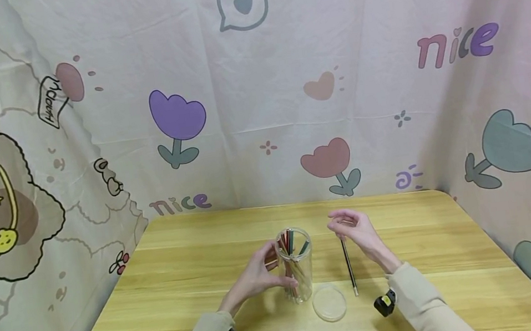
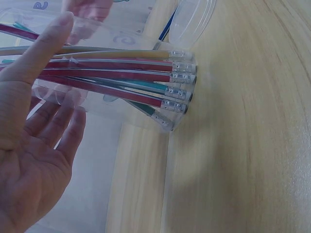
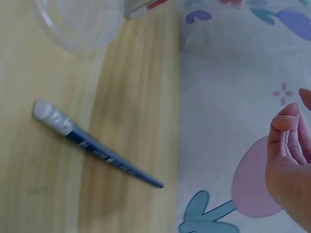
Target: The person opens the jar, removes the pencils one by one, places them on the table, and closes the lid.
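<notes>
My left hand [image 1: 256, 276] holds a tall clear plastic jar [image 1: 305, 279] that stands on the table, thumb on the near side and fingers on the far side. Several colored pencils [image 2: 116, 90] lean inside the jar, their metal-banded eraser ends down at its base. A dark pencil [image 1: 349, 267] with a white eraser lies on the table to the right of the jar, eraser end toward me. Over its far end hovers my right hand [image 1: 359, 232], fingers loosely bent with nothing between them. In the right wrist view a gap separates that hand from the pencil's tip.
A round clear lid [image 1: 329, 303] lies flat just in front of the jar, left of the dark pencil. The wood-patterned table [image 1: 186, 288] ends at the back against a printed cloth [image 1: 244, 79], with more cloth along both sides.
</notes>
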Demonstrator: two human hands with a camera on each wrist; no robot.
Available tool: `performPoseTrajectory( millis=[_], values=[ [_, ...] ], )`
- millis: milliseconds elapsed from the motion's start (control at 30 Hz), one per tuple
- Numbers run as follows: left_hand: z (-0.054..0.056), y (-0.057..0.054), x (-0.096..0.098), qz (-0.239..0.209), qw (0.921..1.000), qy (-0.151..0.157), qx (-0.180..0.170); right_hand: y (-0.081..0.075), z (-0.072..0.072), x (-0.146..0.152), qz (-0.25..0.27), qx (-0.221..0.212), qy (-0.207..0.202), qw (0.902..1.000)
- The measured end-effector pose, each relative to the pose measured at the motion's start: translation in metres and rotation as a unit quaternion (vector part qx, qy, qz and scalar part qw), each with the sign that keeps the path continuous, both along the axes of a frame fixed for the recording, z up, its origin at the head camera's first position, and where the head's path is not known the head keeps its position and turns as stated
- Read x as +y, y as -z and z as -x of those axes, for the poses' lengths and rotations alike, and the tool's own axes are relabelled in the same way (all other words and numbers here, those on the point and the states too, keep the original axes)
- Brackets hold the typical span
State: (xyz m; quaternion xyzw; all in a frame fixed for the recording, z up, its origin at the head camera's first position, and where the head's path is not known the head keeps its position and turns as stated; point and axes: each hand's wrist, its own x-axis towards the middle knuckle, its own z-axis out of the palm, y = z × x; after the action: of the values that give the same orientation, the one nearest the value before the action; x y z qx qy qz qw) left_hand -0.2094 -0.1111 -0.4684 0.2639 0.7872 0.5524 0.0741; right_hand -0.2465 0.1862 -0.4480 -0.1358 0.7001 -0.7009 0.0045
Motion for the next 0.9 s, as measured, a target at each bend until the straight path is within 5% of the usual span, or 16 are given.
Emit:
performPoseTrajectory(
  millis=[367, 900],
  values=[
    [0.001, 0.0, 0.001, -0.009, 0.9999, 0.001, -0.006, -0.026, -0.019, -0.013, -0.014, 0.047, -0.048, 0.9977],
    [0.002, 0.002, 0.002, -0.005, 1.0, -0.002, -0.005, -0.044, -0.028, -0.025, -0.057, 0.082, -0.133, 0.9861]
  ],
)
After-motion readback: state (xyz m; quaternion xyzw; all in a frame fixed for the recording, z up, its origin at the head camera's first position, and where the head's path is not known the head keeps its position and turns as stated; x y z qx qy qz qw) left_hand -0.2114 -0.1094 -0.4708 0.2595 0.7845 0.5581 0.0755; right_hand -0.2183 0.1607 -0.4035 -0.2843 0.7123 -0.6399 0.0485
